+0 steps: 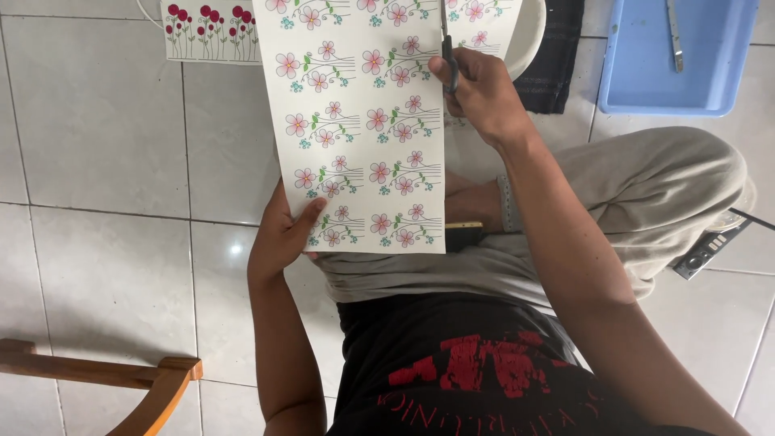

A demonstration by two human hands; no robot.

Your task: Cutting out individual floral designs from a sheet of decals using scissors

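Lengthwise away runs the flowered sheet [355,121] — left hand [282,234] pinching it, right hand [476,97] gripping scissors [446,48].

The left hand [278,234] pinches a flowered paper sheet [355,121] while the right hand [480,97] works scissors [446,48] along it.

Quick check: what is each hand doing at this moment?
Left hand: closed on the lower edge of the flowered paper sheet.
Right hand: closed around the scissors, blades at the sheet's right edge.
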